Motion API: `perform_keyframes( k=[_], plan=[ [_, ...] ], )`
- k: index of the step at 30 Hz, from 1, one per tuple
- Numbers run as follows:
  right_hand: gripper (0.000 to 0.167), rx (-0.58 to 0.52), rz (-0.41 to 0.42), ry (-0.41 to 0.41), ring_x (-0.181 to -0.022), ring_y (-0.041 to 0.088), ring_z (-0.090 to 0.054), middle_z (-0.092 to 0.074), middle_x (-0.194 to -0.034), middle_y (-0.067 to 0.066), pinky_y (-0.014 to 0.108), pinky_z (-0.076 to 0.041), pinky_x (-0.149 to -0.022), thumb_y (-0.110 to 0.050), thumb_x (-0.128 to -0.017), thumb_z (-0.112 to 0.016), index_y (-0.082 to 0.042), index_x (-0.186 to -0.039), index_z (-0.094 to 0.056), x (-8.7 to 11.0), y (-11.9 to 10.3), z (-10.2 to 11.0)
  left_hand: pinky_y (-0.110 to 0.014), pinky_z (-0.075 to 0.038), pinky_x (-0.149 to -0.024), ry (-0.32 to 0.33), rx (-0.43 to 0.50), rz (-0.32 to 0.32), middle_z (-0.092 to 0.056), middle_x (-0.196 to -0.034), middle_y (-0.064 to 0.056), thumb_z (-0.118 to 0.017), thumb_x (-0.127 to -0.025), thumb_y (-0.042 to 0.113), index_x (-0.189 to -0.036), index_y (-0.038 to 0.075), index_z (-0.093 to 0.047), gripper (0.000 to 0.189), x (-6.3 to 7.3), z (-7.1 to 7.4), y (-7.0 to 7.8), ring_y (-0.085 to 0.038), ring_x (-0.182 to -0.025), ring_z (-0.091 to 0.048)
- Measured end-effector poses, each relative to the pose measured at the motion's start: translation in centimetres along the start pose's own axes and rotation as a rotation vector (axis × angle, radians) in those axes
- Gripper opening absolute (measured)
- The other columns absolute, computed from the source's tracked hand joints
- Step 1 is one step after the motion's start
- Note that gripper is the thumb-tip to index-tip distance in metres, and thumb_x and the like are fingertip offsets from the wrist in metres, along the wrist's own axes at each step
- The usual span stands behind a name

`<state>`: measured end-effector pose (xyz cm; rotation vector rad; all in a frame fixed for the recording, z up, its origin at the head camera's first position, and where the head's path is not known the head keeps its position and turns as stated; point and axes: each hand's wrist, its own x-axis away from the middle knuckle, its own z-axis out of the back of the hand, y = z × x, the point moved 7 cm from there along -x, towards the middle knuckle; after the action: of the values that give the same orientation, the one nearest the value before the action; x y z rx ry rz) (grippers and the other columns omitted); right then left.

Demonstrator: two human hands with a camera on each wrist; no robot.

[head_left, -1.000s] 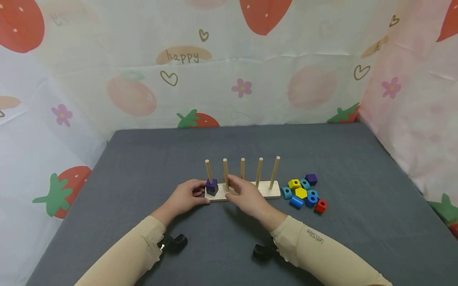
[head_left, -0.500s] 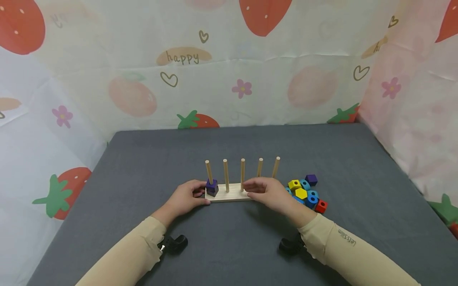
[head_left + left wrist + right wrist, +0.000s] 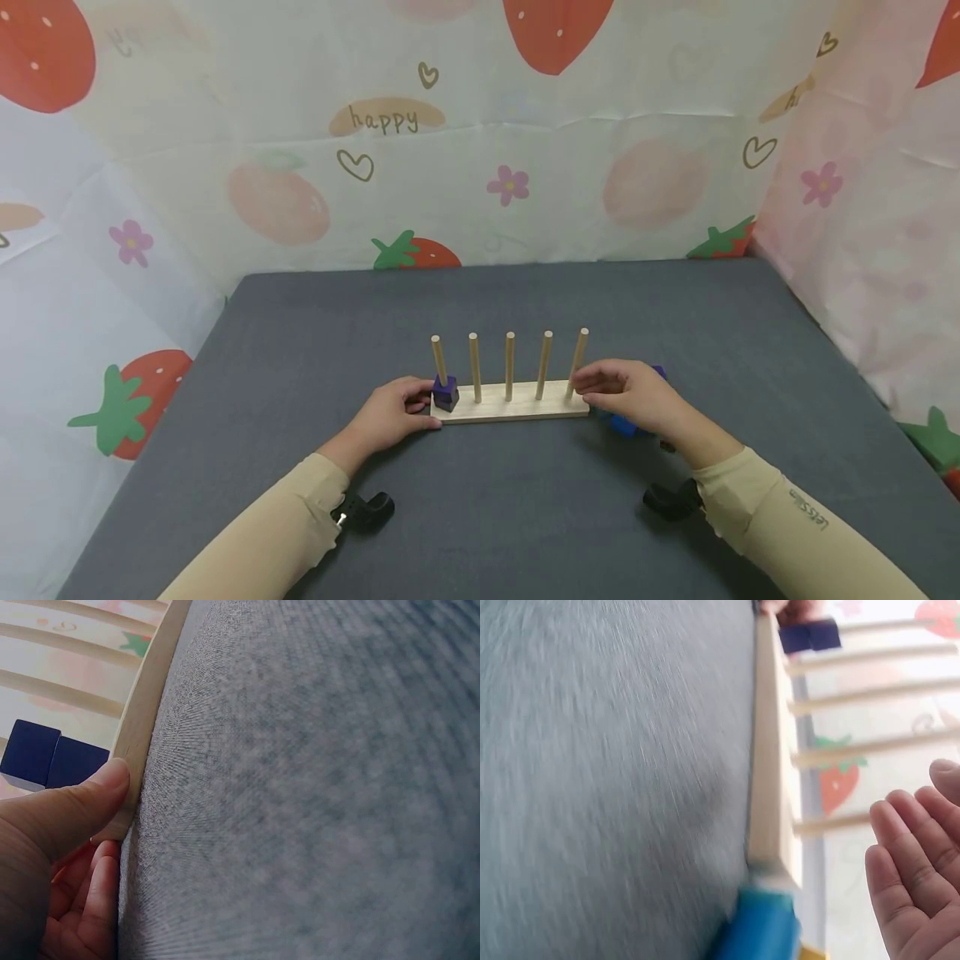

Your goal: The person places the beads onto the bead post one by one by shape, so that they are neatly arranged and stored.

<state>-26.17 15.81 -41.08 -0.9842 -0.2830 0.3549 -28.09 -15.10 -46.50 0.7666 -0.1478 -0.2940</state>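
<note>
A pale wooden peg board (image 3: pixel 513 407) with several upright pegs lies in the middle of the grey table. Two dark purple square blocks (image 3: pixel 445 392), one over the other, sit on its leftmost peg. My left hand (image 3: pixel 386 411) grips the board's left end, the thumb (image 3: pixel 105 784) pressed against the front edge and the fingers curled at the end. Beyond the board's right end my right hand (image 3: pixel 637 393) hovers above the loose blocks. In the right wrist view its fingers (image 3: pixel 911 862) are extended, with nothing between them and the thumb.
Loose blocks lie right of the board, mostly hidden under my right hand in the head view. A blue block (image 3: pixel 623 426) and a purple one (image 3: pixel 660 372) peek out. The right wrist view shows a blue cylinder (image 3: pixel 761 926) near the board's end, with a yellow piece (image 3: pixel 812 953) behind.
My right hand has moved right along the board, from beside the second peg to over the loose blocks, covering most of them. My left hand and the purple blocks have stayed put.
</note>
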Motion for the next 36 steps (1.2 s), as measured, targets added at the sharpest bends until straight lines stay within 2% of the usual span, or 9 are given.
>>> perform_keyframes(
  k=[5, 9, 19, 26, 36],
  plan=[
    [0.031, 0.031, -0.061, 0.021, -0.1, 0.02, -0.059, -0.062, -0.112, 0.01, 0.037, -0.049, -0.084, -0.02, -0.088, -0.063, -0.008, -0.117, -0.059, 0.6, 1.2, 2.3, -0.029, -0.049, -0.082, 0.001, -0.01, -0.002, -0.06, -0.105, 0.001, -0.079, -0.071, 0.027, -0.116, 0.012, -0.062, 0.051, 0.0, 0.1, 0.0, -0.008, -0.09, -0.055],
    [0.034, 0.049, -0.103, 0.035, -0.099, 0.022, -0.059, -0.061, -0.113, 0.012, 0.036, -0.05, -0.083, -0.02, -0.088, -0.062, -0.006, -0.119, -0.058, 1.1, 2.2, 4.3, -0.029, -0.049, -0.082, 0.001, -0.016, -0.006, -0.06, -0.104, 0.001, -0.079, -0.071, 0.027, -0.116, 0.012, -0.062, 0.051, -0.1, 0.0, 0.0, -0.008, -0.09, -0.055],
    [0.034, 0.168, -0.153, 0.108, -0.101, 0.026, -0.056, -0.059, -0.115, 0.015, 0.043, -0.048, -0.085, -0.02, -0.09, -0.058, -0.004, -0.12, -0.056, 1.3, 5.8, 8.7, -0.028, -0.049, -0.082, 0.004, -0.01, -0.003, -0.06, -0.105, 0.001, -0.079, -0.071, 0.027, -0.117, 0.012, -0.062, 0.051, -0.3, 0.1, -0.2, -0.008, -0.091, -0.055],
    [0.037, 0.194, -0.153, 0.076, -0.106, 0.031, -0.054, -0.056, -0.119, 0.019, 0.047, -0.046, -0.088, -0.02, -0.09, -0.059, -0.001, -0.122, -0.054, 1.1, 7.6, 9.3, -0.028, -0.049, -0.082, 0.006, -0.008, 0.0, -0.06, -0.105, 0.001, -0.079, -0.071, 0.026, -0.116, 0.012, -0.062, 0.051, -0.3, 0.0, -0.1, -0.008, -0.091, -0.055],
    [0.042, 0.189, -0.157, -0.03, -0.107, 0.031, -0.053, -0.055, -0.12, 0.02, 0.048, -0.044, -0.09, -0.018, -0.088, -0.061, -0.002, -0.125, -0.051, 0.5, 9.0, 8.7, -0.028, -0.049, -0.081, 0.008, -0.011, 0.014, -0.06, -0.103, 0.002, -0.08, -0.07, 0.027, -0.116, 0.013, -0.062, 0.051, -0.1, 0.0, -0.3, -0.008, -0.089, -0.054]
  ],
)
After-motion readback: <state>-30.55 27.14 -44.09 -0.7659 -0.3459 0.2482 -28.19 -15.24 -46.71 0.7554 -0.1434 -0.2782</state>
